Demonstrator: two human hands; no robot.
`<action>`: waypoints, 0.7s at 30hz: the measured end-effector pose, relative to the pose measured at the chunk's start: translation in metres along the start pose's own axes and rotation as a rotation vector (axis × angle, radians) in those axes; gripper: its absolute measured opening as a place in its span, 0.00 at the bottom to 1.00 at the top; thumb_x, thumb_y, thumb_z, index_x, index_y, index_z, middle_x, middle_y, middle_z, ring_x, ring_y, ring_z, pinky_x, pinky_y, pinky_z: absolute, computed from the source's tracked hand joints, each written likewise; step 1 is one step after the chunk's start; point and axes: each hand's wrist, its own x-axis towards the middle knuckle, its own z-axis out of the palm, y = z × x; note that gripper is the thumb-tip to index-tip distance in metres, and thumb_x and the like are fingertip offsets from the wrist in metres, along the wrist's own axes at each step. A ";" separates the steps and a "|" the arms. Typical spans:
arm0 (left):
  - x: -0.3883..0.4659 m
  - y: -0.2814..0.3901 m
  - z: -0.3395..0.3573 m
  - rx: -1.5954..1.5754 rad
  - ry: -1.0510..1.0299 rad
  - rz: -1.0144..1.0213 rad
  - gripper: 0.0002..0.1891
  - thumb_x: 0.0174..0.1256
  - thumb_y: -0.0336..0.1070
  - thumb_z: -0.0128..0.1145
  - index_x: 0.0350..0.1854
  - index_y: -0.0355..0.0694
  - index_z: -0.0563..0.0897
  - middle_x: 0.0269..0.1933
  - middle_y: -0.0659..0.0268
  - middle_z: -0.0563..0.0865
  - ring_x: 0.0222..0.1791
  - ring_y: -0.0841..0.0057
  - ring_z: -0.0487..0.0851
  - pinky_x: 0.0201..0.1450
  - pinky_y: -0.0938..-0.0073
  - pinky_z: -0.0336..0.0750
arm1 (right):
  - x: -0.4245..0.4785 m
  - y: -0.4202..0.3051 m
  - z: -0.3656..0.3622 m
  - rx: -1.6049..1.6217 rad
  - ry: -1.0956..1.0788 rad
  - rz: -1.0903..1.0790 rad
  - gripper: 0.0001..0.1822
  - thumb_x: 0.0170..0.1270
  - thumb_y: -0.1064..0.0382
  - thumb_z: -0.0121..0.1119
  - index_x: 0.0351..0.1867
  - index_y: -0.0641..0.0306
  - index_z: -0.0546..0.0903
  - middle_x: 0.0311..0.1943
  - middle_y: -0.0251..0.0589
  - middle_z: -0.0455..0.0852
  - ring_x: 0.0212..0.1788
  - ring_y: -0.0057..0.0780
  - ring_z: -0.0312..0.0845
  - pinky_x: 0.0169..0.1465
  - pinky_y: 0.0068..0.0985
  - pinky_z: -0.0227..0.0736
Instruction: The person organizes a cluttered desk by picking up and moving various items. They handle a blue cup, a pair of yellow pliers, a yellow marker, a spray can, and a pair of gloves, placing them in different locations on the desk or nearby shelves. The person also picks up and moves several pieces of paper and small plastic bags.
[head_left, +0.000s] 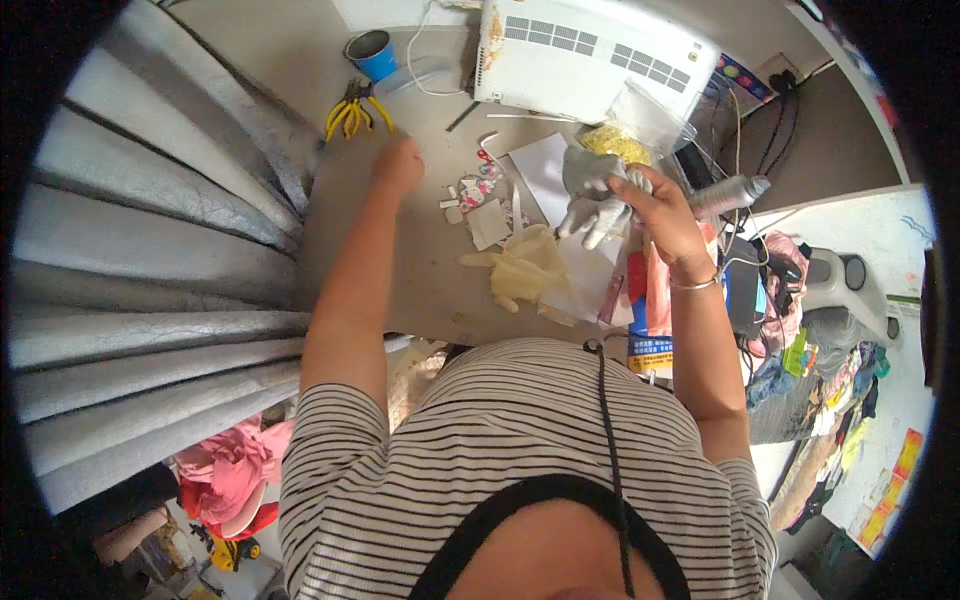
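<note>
My right hand (664, 210) grips a bunched pair of grey knit work gloves (596, 191) above the right side of the table. Over the table's left part is my left hand (401, 161), curled and slightly blurred, its fingers turned away from view. Just beyond it lie pliers with yellow handles (356, 112), which the hand does not visibly touch. A pale yellow glove (529, 266) rests flat near the table's front edge. Between my hands are a small patterned piece with a cartoon print (476, 191) and a square pale card (489, 225).
A blue cup (371, 56) stands at the back left. Behind the table is a white vented appliance (592, 52), with a bag of yellow bits (615, 142) before it. A spray can (731, 193) lies right. Grey curtains (165, 225) hang along the left.
</note>
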 end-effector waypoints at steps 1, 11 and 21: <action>-0.008 0.016 -0.013 -0.062 0.018 0.015 0.03 0.51 0.29 0.55 0.27 0.38 0.81 0.30 0.55 0.83 0.29 0.59 0.81 0.36 0.62 0.77 | 0.001 0.003 -0.004 -0.019 0.024 -0.020 0.12 0.60 0.59 0.60 0.42 0.62 0.81 0.24 0.22 0.77 0.22 0.07 0.62 0.24 0.11 0.54; -0.080 0.093 -0.065 -1.497 -0.237 -0.340 0.09 0.56 0.28 0.58 0.39 0.34 0.80 0.28 0.68 0.79 0.24 0.83 0.75 0.29 0.82 0.71 | 0.002 -0.008 -0.009 -0.310 -0.112 0.006 0.23 0.62 0.48 0.57 0.49 0.66 0.79 0.30 0.31 0.81 0.30 0.15 0.70 0.32 0.15 0.66; -0.124 0.131 -0.079 -1.656 -0.396 -0.356 0.08 0.64 0.37 0.55 0.34 0.37 0.78 0.24 0.70 0.76 0.22 0.84 0.72 0.25 0.82 0.65 | -0.004 -0.035 -0.071 0.126 0.274 -0.190 0.13 0.67 0.54 0.51 0.29 0.59 0.78 0.16 0.21 0.67 0.17 0.09 0.54 0.21 0.13 0.48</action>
